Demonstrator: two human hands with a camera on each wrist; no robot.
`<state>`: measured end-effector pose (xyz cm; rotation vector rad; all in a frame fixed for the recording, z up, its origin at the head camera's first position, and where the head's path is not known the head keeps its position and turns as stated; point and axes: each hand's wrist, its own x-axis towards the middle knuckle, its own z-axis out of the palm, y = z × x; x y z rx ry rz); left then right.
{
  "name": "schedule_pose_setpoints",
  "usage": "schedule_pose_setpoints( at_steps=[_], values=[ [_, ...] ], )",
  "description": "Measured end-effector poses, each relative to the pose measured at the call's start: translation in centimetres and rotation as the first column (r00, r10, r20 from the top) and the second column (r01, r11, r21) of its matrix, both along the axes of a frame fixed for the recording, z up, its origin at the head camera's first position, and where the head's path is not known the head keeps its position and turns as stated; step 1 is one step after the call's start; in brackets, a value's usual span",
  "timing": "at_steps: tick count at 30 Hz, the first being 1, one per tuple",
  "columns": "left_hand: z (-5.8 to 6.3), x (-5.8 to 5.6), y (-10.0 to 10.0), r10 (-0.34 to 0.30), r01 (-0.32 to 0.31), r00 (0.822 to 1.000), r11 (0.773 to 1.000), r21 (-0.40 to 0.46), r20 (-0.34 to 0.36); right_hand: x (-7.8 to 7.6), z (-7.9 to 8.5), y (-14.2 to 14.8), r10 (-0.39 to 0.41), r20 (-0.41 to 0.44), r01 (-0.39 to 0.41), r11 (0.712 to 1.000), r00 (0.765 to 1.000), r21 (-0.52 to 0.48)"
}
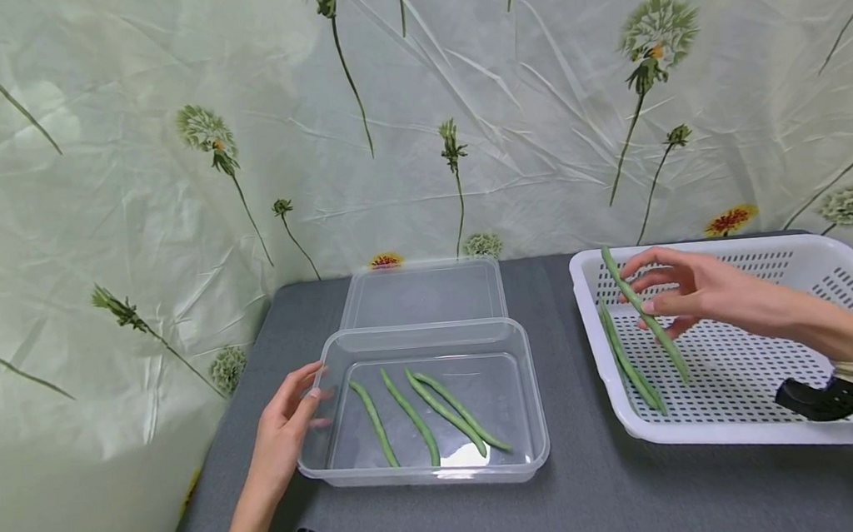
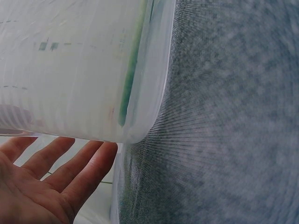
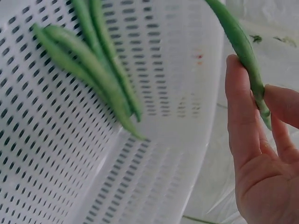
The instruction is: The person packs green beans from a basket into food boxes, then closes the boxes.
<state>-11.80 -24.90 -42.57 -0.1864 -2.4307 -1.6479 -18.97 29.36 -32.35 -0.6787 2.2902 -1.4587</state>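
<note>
Gray cloth below; right hand pinches 1 bean slanting down rightward; left hand straight-fingered.

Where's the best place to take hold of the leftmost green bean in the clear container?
Probably pinch the leftmost green bean across its middle, coming from above through the open top of the clear plastic container. It lies long and slender, apart from the next bean, leaving room along both flanks, while its near end sits close to the near wall.
</note>
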Motion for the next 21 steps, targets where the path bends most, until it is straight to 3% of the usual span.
schedule_pose_setpoints(
  at_steps=[6,14,21],
  values=[
    [0.0,0.0,0.0,-0.001,0.001,1.000,1.000,0.001,0.000,0.6,0.8,-1.2,0.007,-0.059,-0.007,1.000,0.998,0.007],
    [0.0,-0.1,-0.1,0.000,0.000,1.000,1.000,-0.002,-0.003,1.3,1.5,-4.4,0.033,-0.037,-0.034,0.999,0.999,-0.038],
    [-0.1,-0.1,-0.1,-0.001,0.002,1.000,1.000,0.007,-0.004,1.2,1.5,-7.4,0.048,0.031,-0.045,0.993,0.998,-0.106]
  ],
)
